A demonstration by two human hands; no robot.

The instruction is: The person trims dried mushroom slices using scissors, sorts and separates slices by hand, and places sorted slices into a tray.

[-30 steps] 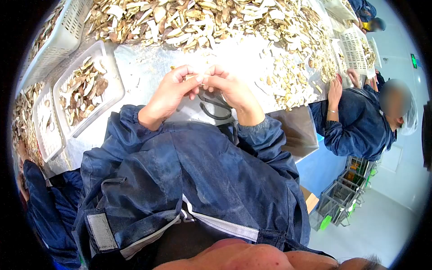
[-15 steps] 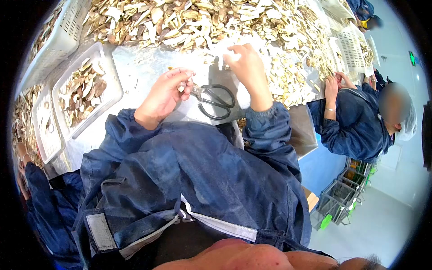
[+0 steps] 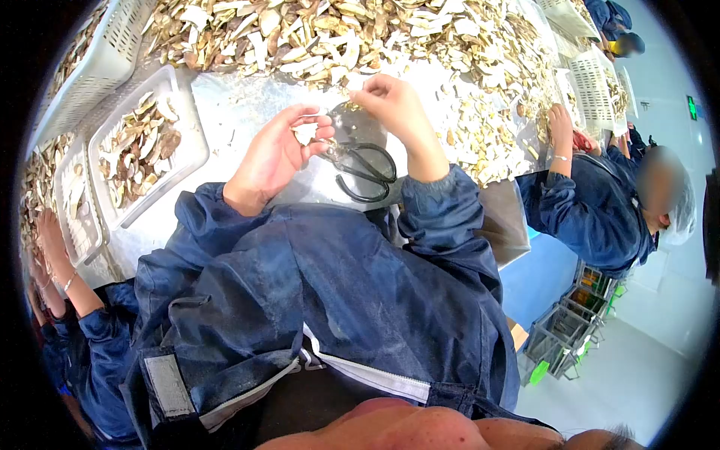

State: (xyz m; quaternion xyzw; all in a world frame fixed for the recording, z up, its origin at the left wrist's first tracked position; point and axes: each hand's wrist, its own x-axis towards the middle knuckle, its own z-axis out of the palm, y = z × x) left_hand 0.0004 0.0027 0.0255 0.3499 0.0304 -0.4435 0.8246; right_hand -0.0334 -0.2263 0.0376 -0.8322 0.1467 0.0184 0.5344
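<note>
Several pale dried mushroom slices, some brown-edged, form a large pile (image 3: 322,45) at the back of the metal table. My left hand (image 3: 270,154) is half curled, palm up, with a whitish mushroom slice (image 3: 304,133) between its thumb and fingers. Beyond it to the right, my right hand (image 3: 401,112) has thumb and fingertips pinched together at the pile's front edge; what they hold, if anything, I cannot make out. Black-handled scissors (image 3: 391,166) lie on the table between my hands and my jacket, their blades partly hidden near my left fingers.
A white tray (image 3: 196,142) of darker slices stands to the left, beside a smaller tray (image 3: 91,244) and a tall perforated basket (image 3: 112,56). Co-workers in blue jackets work on the left and right (image 3: 600,195). Smaller pieces (image 3: 480,142) spread at right.
My right hand has shifted left and its fingers have closed at the pile's edge. My left fingers have loosened, showing the slice. At far left, a co-worker's hands have come into view.
</note>
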